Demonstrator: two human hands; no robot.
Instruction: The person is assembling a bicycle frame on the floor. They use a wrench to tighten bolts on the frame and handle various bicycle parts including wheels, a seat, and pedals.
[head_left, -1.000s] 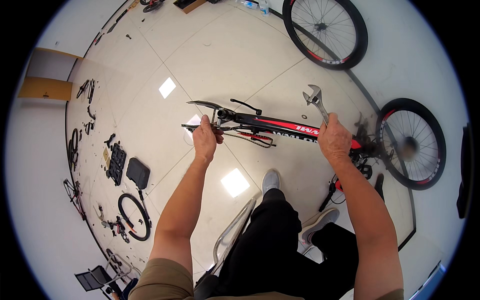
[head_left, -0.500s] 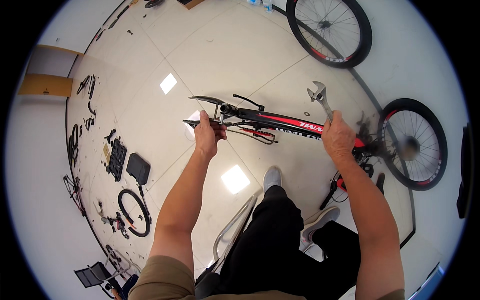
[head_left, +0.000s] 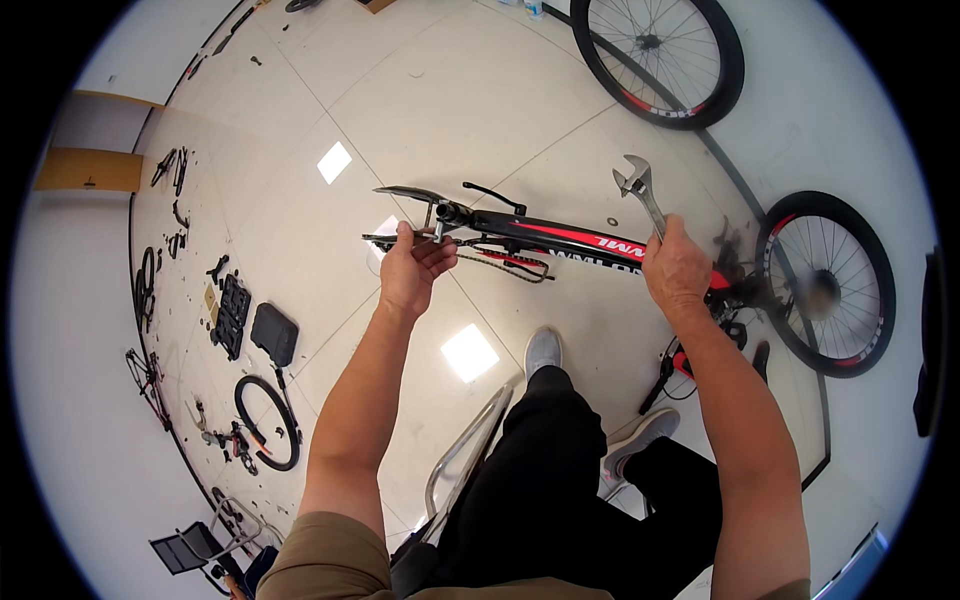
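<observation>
In front of me lies a black, red and white bicycle frame (head_left: pixel 560 238). My left hand (head_left: pixel 408 275) is under its left end, palm turned up and fingers half curled and apart, close to a silver bolt-like part (head_left: pixel 439 232). Whether the fingertips touch it I cannot tell. My right hand (head_left: pixel 677 268) grips the handle of a silver adjustable wrench (head_left: pixel 638 182), jaws pointing up and away, above the frame's right part. A crank arm (head_left: pixel 495 197) sticks out on the far side; a chain (head_left: pixel 520 268) hangs on the near side.
Bicycle wheels stand at the upper right (head_left: pixel 660 60) and right (head_left: pixel 828 285). On the floor to the left lie an open black tool case (head_left: pixel 232 315), a black box (head_left: pixel 273 334), a tire (head_left: pixel 268 424) and scattered bike parts. A metal-framed chair (head_left: pixel 468 445) is by my legs.
My left hand has turned and its fingers have loosened, showing more of the palm and the silver part. The right hand keeps its grip on the wrench, nearly still.
</observation>
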